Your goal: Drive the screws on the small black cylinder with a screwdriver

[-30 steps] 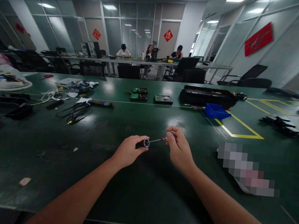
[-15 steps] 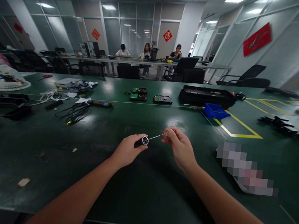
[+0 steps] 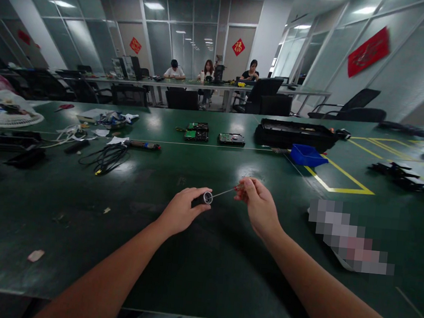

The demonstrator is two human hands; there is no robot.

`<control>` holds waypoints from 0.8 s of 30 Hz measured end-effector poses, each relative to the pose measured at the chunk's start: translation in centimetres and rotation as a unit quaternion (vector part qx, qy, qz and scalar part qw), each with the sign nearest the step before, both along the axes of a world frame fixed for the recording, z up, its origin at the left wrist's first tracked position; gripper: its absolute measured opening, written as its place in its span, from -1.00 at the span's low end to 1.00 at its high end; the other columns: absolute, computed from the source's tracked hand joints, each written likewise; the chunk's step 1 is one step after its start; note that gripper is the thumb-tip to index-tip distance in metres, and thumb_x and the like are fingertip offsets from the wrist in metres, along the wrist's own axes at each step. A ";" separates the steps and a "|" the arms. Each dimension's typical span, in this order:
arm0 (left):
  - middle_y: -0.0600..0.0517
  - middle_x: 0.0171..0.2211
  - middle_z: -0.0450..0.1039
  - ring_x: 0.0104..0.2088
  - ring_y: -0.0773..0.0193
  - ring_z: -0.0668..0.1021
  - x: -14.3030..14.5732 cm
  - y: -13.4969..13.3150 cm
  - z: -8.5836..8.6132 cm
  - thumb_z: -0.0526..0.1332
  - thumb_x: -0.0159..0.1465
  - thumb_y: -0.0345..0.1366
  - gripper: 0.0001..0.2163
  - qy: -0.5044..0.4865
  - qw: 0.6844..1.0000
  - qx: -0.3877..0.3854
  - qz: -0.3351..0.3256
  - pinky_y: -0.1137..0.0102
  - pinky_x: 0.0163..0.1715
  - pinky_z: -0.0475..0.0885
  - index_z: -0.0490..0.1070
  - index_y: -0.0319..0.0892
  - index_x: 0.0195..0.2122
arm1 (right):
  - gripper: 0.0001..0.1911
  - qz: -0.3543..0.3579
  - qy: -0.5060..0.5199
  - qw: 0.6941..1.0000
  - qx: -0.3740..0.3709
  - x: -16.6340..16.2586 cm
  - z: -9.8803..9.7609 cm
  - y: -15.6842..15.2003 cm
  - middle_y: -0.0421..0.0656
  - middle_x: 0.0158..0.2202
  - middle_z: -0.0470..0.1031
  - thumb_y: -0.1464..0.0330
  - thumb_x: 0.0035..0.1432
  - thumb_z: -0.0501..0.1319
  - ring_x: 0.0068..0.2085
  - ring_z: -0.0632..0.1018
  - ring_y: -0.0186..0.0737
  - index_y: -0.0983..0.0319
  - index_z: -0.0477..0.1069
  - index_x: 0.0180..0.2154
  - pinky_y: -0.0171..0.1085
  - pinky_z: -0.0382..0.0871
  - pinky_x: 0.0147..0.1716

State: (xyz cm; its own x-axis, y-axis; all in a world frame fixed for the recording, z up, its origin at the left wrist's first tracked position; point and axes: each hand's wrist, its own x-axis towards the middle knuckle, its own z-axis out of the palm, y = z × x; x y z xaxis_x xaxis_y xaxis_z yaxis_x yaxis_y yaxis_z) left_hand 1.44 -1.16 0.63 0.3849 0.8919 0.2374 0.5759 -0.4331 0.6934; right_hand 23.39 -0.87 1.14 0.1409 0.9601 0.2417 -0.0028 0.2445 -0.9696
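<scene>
Just above the green table, my left hand [image 3: 182,210] is closed around a short black cylinder [image 3: 207,198]. Its open end, ringed in silver, faces right and toward me; most of its body is hidden by my fingers. My right hand [image 3: 258,203] pinches the handle of a screwdriver [image 3: 224,192], of which a little red shows at the fingertips. The thin metal shaft slopes down to the left, and its tip is at the cylinder's mouth. How far the tip reaches inside, I cannot tell.
Beyond my hands lie circuit boards [image 3: 196,132], a hard drive [image 3: 232,139], a black housing [image 3: 297,135] and a blue bin [image 3: 307,155]. Black cables [image 3: 109,158] lie to the left, a blurred-out object [image 3: 346,239] to the right. Several people sit at a far table.
My right hand has moved slightly right and up with the screwdriver, and more of its shaft shows outside the cylinder. My left hand has barely shifted. The camera view has tilted slightly.
</scene>
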 end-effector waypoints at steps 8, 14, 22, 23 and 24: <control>0.05 -0.04 0.52 -0.02 0.13 0.49 0.0 -0.1 0.1 0.29 0.28 -0.27 -0.63 0.006 1.000 -0.001 0.004 0.23 0.02 0.36 0.42 0.04 0.13 | -0.70 0.001 -0.092 0.995 0.043 -0.1 0.4 -0.7 -0.15 -0.36 0.50 0.12 0.34 0.09 -0.36 0.51 -0.22 0.21 0.40 -0.21 -0.17 0.43 -0.27; 0.06 -0.06 0.52 -0.03 0.13 0.50 0.0 -0.1 0.0 0.30 0.28 -0.28 -0.63 0.004 1.000 -0.006 0.001 0.24 -0.01 0.35 0.42 0.04 0.12 | -0.69 0.000 -0.081 0.996 0.028 -0.2 0.3 -0.6 -0.16 -0.38 0.49 0.12 0.33 0.11 -0.37 0.52 -0.22 0.22 0.41 -0.21 -0.17 0.43 -0.28; 0.06 -0.06 0.53 -0.04 0.15 0.49 0.0 -0.1 0.1 0.33 0.26 -0.30 -0.63 0.011 1.000 -0.001 -0.002 0.26 -0.01 0.34 0.44 0.01 0.11 | -0.65 -0.025 -0.099 0.995 -0.008 -0.2 0.6 -0.5 -0.18 -0.46 0.50 0.07 0.26 0.18 -0.43 0.50 -0.24 0.22 0.46 -0.32 -0.23 0.38 -0.37; 0.06 -0.06 0.53 -0.04 0.15 0.49 0.0 -0.1 0.1 0.32 0.26 -0.29 -0.62 0.014 1.000 -0.006 0.002 0.26 -0.02 0.34 0.44 0.02 0.11 | -0.64 -0.031 -0.124 0.992 -0.007 -0.1 0.8 -0.6 -0.19 -0.51 0.48 0.06 0.24 0.20 -0.46 0.49 -0.25 0.22 0.47 -0.35 -0.25 0.35 -0.40; 0.06 -0.07 0.53 -0.04 0.14 0.49 0.0 -0.1 0.1 0.32 0.26 -0.28 -0.62 0.016 1.000 -0.010 0.005 0.26 -0.02 0.35 0.43 0.02 0.11 | -0.63 -0.037 -0.149 0.988 -0.008 -0.1 1.0 -0.7 -0.21 -0.55 0.45 0.05 0.22 0.22 -0.49 0.47 -0.26 0.22 0.48 -0.38 -0.26 0.32 -0.44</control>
